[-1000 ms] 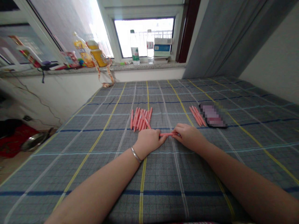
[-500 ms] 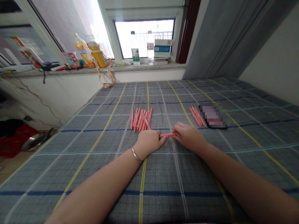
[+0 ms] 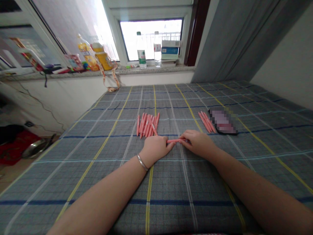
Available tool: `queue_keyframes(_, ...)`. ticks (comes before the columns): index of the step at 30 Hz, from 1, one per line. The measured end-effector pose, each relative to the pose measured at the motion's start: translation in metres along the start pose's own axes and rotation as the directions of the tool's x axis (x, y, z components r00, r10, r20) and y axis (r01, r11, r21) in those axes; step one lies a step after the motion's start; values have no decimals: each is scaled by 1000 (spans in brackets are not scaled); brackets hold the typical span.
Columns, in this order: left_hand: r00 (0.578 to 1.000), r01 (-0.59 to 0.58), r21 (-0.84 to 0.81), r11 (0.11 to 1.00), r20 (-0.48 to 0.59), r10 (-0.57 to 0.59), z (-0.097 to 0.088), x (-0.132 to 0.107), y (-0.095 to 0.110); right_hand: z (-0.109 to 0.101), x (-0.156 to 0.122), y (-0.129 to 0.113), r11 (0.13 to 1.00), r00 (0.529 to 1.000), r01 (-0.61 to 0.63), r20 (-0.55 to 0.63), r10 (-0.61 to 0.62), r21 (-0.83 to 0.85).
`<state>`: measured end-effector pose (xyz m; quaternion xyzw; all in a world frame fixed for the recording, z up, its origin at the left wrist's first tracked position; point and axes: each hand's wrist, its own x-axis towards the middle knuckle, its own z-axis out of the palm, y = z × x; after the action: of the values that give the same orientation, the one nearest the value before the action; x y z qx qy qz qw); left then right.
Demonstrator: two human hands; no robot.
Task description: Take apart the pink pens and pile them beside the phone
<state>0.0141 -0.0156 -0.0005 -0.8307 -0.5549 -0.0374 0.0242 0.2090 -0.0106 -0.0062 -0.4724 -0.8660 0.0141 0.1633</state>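
A pen pile (image 3: 145, 125) is lying on the plaid cloth (image 3: 171, 182), most of its pink pens running side by side and a top pen (image 3: 153, 126) slanting across them. The left hand (image 3: 155, 147) is resting just before the near side of the pen pile, its grip holding the left part of a held pen (image 3: 173, 141); whether the hand is touching the top pen cannot be determined. The right hand (image 3: 197, 142), farther right of the pen pile, is pinching the opposite end between thumb and fingers. The held pen is lying crosswise, nearer than the pen pile and to its right. A silver bracelet (image 3: 142, 162) is circling the left wrist. Well right of the pen pile, a small pen group (image 3: 206, 122) is lying just beside a dark-edged flat object (image 3: 223, 122), its face pixelated. Beyond the pen pile, a windowsill (image 3: 151, 70) is carrying a green-capped bottle (image 3: 141, 54), a clear bottle (image 3: 157, 52) and a box stack (image 3: 169, 52). Beyond and to its right, a grey curtain (image 3: 232, 42) is hanging.
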Motion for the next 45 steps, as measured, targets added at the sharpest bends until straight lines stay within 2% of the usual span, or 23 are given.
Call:
queue_keyframes(16,999,-24,-4,1000,25,24,1,0,-2,2,2,-2,998,999,-53,10,52,24)
queue_keyframes(25,999,-9,-8,1000,36,10,0,0,-1,2,1,-1,998,999,24,33,-26,57)
queue_keyframes(45,999,-7,-23,1000,47,8,-1,-2,-2,3,3,-4,999,999,-46,24,45,26)
